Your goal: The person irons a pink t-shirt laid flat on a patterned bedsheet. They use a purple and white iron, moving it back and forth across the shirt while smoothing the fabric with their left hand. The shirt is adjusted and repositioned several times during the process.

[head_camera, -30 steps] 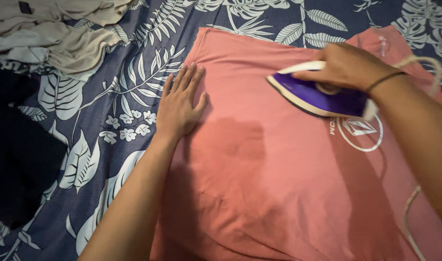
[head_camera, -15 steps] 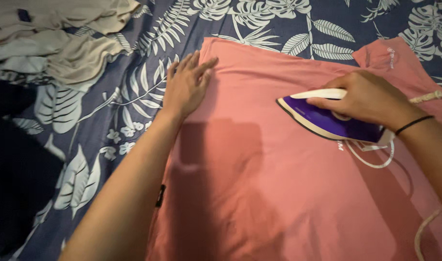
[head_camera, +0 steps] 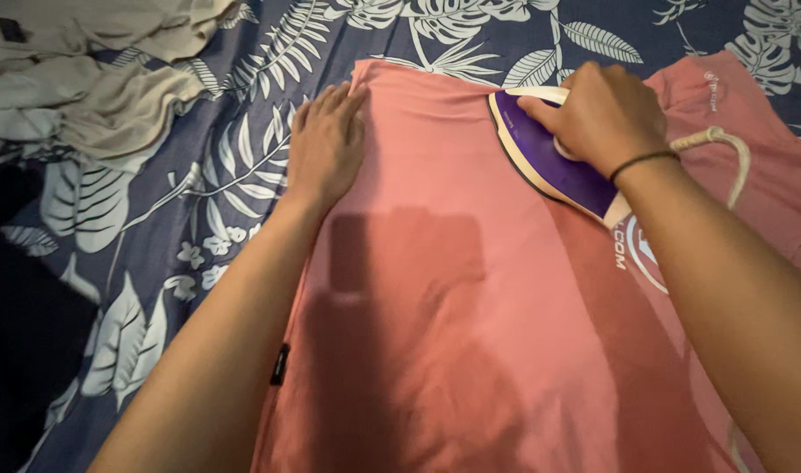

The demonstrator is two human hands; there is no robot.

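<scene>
iron (head_camera: 554,162) handle hidden under right hand (head_camera: 606,114)

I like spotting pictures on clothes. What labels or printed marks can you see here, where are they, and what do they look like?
White round logo print on the pink shirt, beside the right forearm, partly hidden.
Small white print on the shirt's far right sleeve.
Small black tag at the shirt's left edge.
Small dark tag on the beige clothes, top left.

Pink shirt (head_camera: 470,289), purple iron (head_camera: 554,162)
</scene>
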